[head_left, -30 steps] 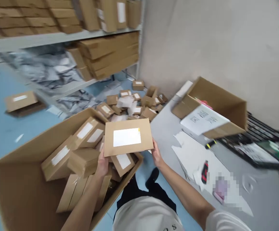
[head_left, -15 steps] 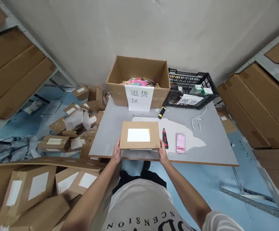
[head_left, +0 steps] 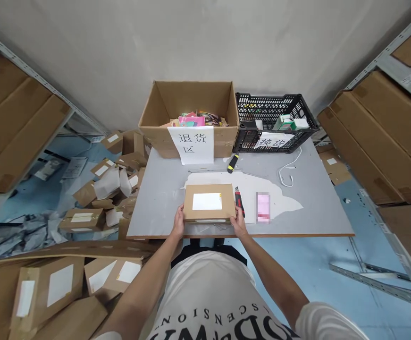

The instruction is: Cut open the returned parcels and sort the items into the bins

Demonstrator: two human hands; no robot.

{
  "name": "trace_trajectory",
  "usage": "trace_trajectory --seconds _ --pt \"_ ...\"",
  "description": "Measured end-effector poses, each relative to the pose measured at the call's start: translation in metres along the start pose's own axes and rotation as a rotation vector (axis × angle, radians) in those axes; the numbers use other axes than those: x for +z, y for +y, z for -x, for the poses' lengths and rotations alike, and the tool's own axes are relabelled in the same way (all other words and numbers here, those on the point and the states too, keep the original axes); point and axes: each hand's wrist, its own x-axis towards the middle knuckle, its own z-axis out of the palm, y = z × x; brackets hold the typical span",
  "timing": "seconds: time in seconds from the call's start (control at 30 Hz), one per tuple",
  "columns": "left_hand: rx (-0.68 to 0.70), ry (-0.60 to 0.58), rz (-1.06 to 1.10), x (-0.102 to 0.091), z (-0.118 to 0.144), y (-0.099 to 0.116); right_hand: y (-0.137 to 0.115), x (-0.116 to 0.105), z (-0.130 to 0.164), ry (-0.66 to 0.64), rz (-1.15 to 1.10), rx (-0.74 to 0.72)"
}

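A flat brown cardboard parcel (head_left: 209, 203) with a white label lies on the grey table (head_left: 314, 208) near its front edge. My left hand (head_left: 179, 222) grips the parcel's left near corner. My right hand (head_left: 239, 223) grips its right near corner. A red and black utility knife (head_left: 238, 200) lies on the table just right of the parcel, close to my right hand.
An open cardboard box (head_left: 191, 118) with a paper sign and a black plastic crate (head_left: 274, 120) stand at the table's back. A yellow-black tool (head_left: 232, 163), a white cable (head_left: 288, 172) and a pink item (head_left: 263, 207) lie on the table. Several labelled parcels (head_left: 102, 179) cover the floor at left.
I turned from the big carton of parcels on the left toward the table. Both hands carried the parcel over and lowered it onto the tabletop.
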Motion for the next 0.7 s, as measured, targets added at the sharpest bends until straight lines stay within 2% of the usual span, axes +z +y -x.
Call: trace_trajectory --seconds 0.13,0.23,0.37,0.53,0.7 --pt "0.066 -0.045 -0.11 -0.013 -0.012 0.009 0.007 0.004 0.0 -0.053 0.043 0.005" --pt "0.04 -0.162 -0.143 -0.027 -0.012 0.008 0.015 0.005 0.005 -0.116 0.101 0.035" --pt "0.008 -0.291 -0.172 -0.041 -0.005 -0.003 0.019 0.003 0.014 -0.132 0.152 0.027" --pt "0.01 -0.291 -0.228 -0.054 -0.01 -0.021 0.018 -0.004 0.026 -0.107 0.332 0.099" --pt "0.018 -0.279 -0.289 -0.057 -0.018 -0.031 0.019 0.007 0.033 -0.034 0.386 0.165"
